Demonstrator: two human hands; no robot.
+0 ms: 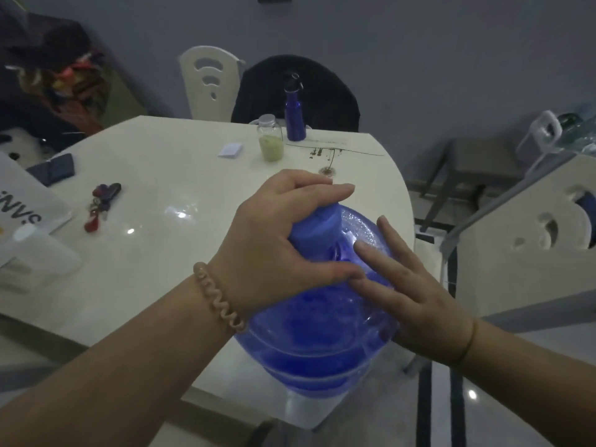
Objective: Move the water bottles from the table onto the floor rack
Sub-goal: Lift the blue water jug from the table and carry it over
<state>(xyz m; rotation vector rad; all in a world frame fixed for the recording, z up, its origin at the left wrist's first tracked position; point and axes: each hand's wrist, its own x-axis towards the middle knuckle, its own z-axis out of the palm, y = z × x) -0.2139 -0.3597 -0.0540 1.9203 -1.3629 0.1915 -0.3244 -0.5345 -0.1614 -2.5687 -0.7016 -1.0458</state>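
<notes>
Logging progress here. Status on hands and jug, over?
Left hand grips jug at its cap. Right hand flat on jug shoulder, fingers straight. Jug at near edge of table. Chair close on the right.

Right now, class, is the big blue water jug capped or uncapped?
Capped: a blue cap sits on the jug's neck, gripped by the left hand.

A glossy white counter [154, 253] carries a big blue jug [322, 333] at its near right edge. At the far edge stand a blue bottle [295, 119] and a jar [271, 140], a white card [230, 149] beside them. To the left lie keys [100, 204], a dark pouch [53, 169] and a white bag [22, 204].
</notes>
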